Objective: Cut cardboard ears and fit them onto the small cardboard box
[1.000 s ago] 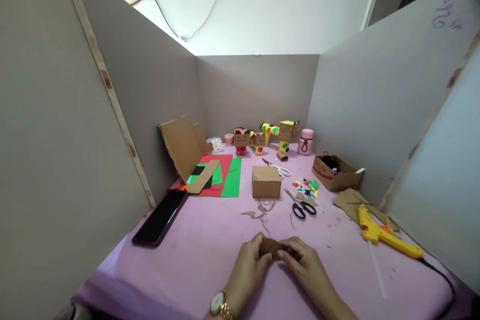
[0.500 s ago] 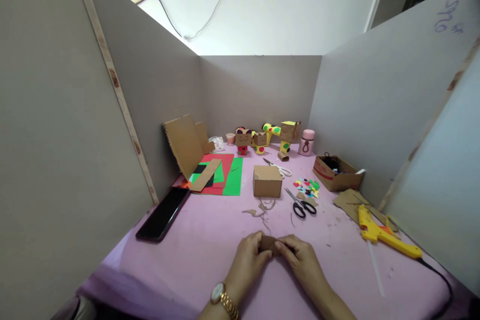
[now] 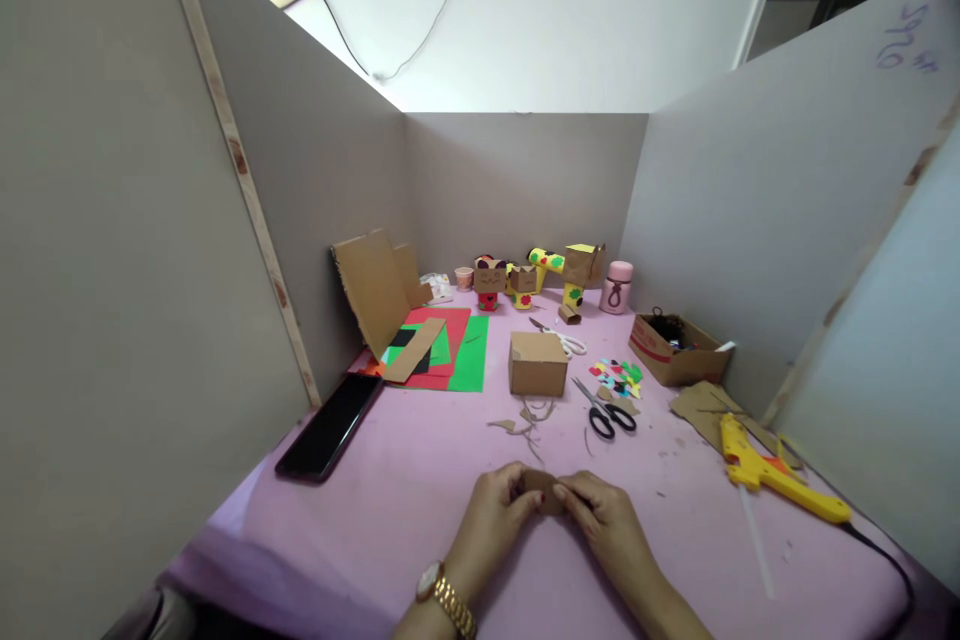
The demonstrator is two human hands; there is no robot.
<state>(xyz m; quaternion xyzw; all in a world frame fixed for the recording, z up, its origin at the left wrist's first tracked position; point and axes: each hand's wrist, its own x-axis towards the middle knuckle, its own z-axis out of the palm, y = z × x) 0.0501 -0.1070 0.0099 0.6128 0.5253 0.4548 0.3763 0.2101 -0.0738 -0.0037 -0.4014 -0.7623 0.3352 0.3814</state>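
Note:
My left hand [image 3: 493, 518] and my right hand [image 3: 607, 520] meet low in the middle of the pink table [image 3: 390, 510]. Together they pinch a small brown cardboard piece [image 3: 541, 490], each with fingers curled round one end. A gold watch [image 3: 442, 600] sits on my left wrist. Most of the piece is hidden by my fingers.
Beyond my hands lie cardboard scraps [image 3: 525, 418], a small cardboard box [image 3: 537, 364], black scissors [image 3: 604, 410] and white scissors [image 3: 559, 336]. A yellow glue gun [image 3: 772, 468] is at right, a black phone [image 3: 330, 426] at left. Coloured paper sheets [image 3: 450, 350], cardboard figures [image 3: 525, 280] and an open box [image 3: 675, 346] stand behind. Grey partitions enclose the table.
My hands have stayed together on the cardboard piece, fingers shifting slightly over it. The view has drifted a little; nothing else on the table moved.

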